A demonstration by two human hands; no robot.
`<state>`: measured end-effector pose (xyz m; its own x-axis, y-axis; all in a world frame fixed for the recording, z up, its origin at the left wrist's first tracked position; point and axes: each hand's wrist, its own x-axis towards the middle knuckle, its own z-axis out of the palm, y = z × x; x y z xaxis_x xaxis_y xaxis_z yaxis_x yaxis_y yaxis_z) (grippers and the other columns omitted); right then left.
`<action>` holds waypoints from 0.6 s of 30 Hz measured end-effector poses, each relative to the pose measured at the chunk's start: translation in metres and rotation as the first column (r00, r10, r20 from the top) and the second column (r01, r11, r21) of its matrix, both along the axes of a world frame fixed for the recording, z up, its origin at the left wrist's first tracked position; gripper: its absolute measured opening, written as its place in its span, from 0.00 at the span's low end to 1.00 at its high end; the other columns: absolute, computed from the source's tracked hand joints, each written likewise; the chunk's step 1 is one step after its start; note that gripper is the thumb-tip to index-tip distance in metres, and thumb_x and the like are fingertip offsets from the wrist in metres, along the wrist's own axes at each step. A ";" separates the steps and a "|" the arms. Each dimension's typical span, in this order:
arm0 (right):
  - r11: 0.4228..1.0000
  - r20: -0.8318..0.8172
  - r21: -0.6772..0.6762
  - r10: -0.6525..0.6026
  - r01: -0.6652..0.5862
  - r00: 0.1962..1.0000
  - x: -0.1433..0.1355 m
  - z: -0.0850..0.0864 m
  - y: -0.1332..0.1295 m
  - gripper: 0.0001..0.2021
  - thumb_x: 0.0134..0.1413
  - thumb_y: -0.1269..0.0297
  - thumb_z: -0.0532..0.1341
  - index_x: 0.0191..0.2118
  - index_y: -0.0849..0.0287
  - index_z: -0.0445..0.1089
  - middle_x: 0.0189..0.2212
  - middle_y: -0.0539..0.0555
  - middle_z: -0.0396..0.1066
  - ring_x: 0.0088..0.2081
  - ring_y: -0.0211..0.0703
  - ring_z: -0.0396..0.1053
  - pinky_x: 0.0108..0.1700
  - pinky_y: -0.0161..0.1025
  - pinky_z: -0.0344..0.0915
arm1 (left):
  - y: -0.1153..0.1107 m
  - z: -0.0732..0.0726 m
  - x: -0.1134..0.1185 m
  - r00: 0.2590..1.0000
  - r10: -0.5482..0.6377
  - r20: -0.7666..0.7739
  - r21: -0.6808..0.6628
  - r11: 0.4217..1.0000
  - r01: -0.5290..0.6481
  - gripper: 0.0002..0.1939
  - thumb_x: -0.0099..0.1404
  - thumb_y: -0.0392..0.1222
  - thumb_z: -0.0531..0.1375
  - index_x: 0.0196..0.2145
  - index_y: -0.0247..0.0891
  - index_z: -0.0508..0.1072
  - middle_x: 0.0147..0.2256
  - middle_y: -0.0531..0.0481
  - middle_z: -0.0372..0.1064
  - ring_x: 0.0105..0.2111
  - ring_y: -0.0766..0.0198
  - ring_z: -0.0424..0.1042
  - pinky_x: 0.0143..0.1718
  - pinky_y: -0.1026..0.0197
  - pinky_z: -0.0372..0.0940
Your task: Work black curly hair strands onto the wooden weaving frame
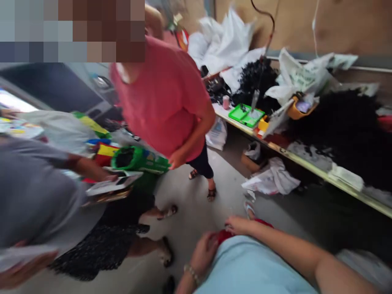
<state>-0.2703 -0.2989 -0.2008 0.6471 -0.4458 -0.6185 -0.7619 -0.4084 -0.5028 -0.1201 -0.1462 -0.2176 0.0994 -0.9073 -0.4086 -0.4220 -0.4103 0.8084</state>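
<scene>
Two hands meet on a red cloth (pixel 228 235) bunched at the person's waist, just above the hem of a light blue shirt (pixel 245 267). The left hand (pixel 203 251), a bead bracelet at its wrist, pinches the cloth's near edge; the right hand (pixel 239 224) lies curled over its far edge, though whether it grips I cannot tell. Keeping both edges gathered evenly would likely stop the cloth slipping. Beyond the cloth stands a person in a pink shirt (pixel 162 98); further off, a cluttered bench (pixel 309 163).
</scene>
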 end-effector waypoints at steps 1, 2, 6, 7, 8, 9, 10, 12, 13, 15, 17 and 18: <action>1.000 -0.014 0.022 -0.017 0.017 1.000 -0.010 -0.007 -0.021 0.13 0.57 0.58 0.58 0.41 0.61 0.72 0.40 0.54 0.72 0.40 0.42 0.69 0.44 0.39 0.66 | -0.018 -0.003 0.004 0.995 -0.035 0.094 0.034 0.999 0.032 0.27 0.62 0.49 0.48 0.52 0.30 0.68 0.53 0.38 0.65 0.54 0.55 0.63 0.58 0.58 0.56; 0.999 -0.023 0.034 -0.029 0.030 0.999 -0.019 -0.012 -0.043 0.12 0.57 0.59 0.58 0.41 0.60 0.73 0.40 0.55 0.73 0.40 0.43 0.70 0.43 0.38 0.66 | -0.037 -0.003 0.008 0.981 -0.082 0.178 0.087 0.994 0.067 0.27 0.62 0.48 0.48 0.53 0.29 0.68 0.53 0.37 0.64 0.54 0.55 0.63 0.58 0.58 0.56; 0.998 -0.035 -0.011 -0.056 0.056 0.998 -0.056 -0.012 -0.142 0.14 0.54 0.67 0.55 0.44 0.62 0.74 0.43 0.60 0.74 0.44 0.48 0.71 0.46 0.39 0.64 | -0.117 0.015 0.011 0.918 -0.239 0.317 0.289 0.946 0.147 0.27 0.63 0.44 0.48 0.56 0.28 0.65 0.54 0.37 0.62 0.54 0.57 0.64 0.57 0.60 0.56; 0.998 -0.032 -0.027 -0.062 0.062 0.998 -0.064 -0.010 -0.165 0.15 0.54 0.67 0.55 0.44 0.62 0.74 0.44 0.61 0.74 0.45 0.49 0.70 0.47 0.39 0.63 | -0.137 0.024 0.007 0.912 -0.257 0.319 0.311 0.938 0.155 0.26 0.63 0.44 0.48 0.56 0.30 0.65 0.55 0.38 0.63 0.54 0.58 0.64 0.57 0.61 0.56; 0.997 -0.028 -0.038 -0.068 0.067 0.997 -0.071 -0.007 -0.188 0.15 0.54 0.67 0.55 0.45 0.63 0.74 0.44 0.62 0.73 0.46 0.49 0.70 0.47 0.39 0.63 | -0.158 0.033 0.002 0.910 -0.270 0.315 0.323 0.932 0.165 0.26 0.64 0.44 0.47 0.56 0.31 0.65 0.55 0.38 0.63 0.54 0.59 0.63 0.57 0.62 0.55; 0.997 -0.023 -0.041 -0.073 0.072 0.997 -0.076 -0.005 -0.209 0.16 0.54 0.67 0.55 0.45 0.63 0.74 0.44 0.62 0.73 0.46 0.49 0.70 0.47 0.39 0.62 | -0.177 0.042 -0.003 0.908 -0.279 0.311 0.324 0.930 0.175 0.26 0.64 0.45 0.47 0.56 0.31 0.66 0.55 0.38 0.63 0.54 0.58 0.64 0.57 0.62 0.55; 0.996 -0.019 -0.042 -0.078 0.077 0.997 -0.079 -0.004 -0.230 0.16 0.54 0.67 0.54 0.45 0.63 0.73 0.44 0.62 0.73 0.46 0.48 0.70 0.47 0.38 0.62 | -0.196 0.051 -0.007 0.909 -0.286 0.304 0.319 0.929 0.185 0.26 0.64 0.45 0.48 0.56 0.32 0.66 0.54 0.39 0.63 0.54 0.58 0.64 0.56 0.61 0.56; 0.995 -0.015 -0.044 -0.093 0.093 0.996 -0.080 -0.003 -0.268 0.16 0.55 0.67 0.54 0.46 0.64 0.73 0.44 0.63 0.73 0.45 0.48 0.70 0.46 0.38 0.62 | -0.227 0.064 -0.011 0.914 -0.289 0.286 0.300 0.933 0.201 0.26 0.63 0.47 0.49 0.56 0.32 0.66 0.54 0.39 0.64 0.53 0.57 0.65 0.56 0.61 0.56; 0.994 -0.015 -0.047 -0.103 0.103 0.995 -0.077 -0.004 -0.284 0.16 0.55 0.66 0.54 0.46 0.65 0.73 0.44 0.63 0.73 0.45 0.48 0.70 0.46 0.38 0.62 | -0.240 0.068 -0.009 0.919 -0.282 0.275 0.296 0.934 0.198 0.27 0.63 0.47 0.49 0.56 0.32 0.65 0.55 0.39 0.64 0.53 0.57 0.64 0.56 0.60 0.56; 0.991 -0.015 -0.051 -0.127 0.126 0.992 -0.065 -0.005 -0.313 0.16 0.56 0.66 0.54 0.45 0.66 0.73 0.44 0.64 0.73 0.45 0.49 0.70 0.46 0.39 0.62 | -0.261 0.069 0.003 0.934 -0.260 0.243 0.302 0.936 0.182 0.28 0.64 0.47 0.48 0.58 0.32 0.63 0.56 0.41 0.63 0.55 0.58 0.63 0.57 0.60 0.55; 0.988 -0.006 -0.051 -0.147 0.147 0.989 -0.046 -0.005 -0.334 0.16 0.55 0.68 0.54 0.45 0.66 0.73 0.44 0.64 0.73 0.46 0.50 0.70 0.47 0.40 0.62 | -0.278 0.062 0.023 0.938 -0.259 0.231 0.320 0.931 0.178 0.28 0.65 0.47 0.47 0.59 0.31 0.62 0.57 0.41 0.60 0.57 0.59 0.61 0.59 0.61 0.53; 0.987 0.003 -0.049 -0.154 0.154 0.988 -0.033 -0.003 -0.342 0.16 0.55 0.68 0.54 0.45 0.67 0.73 0.44 0.64 0.73 0.47 0.50 0.70 0.48 0.40 0.62 | -0.287 0.056 0.035 0.934 -0.269 0.235 0.328 0.926 0.184 0.28 0.66 0.47 0.47 0.59 0.29 0.62 0.58 0.40 0.60 0.57 0.59 0.60 0.59 0.61 0.52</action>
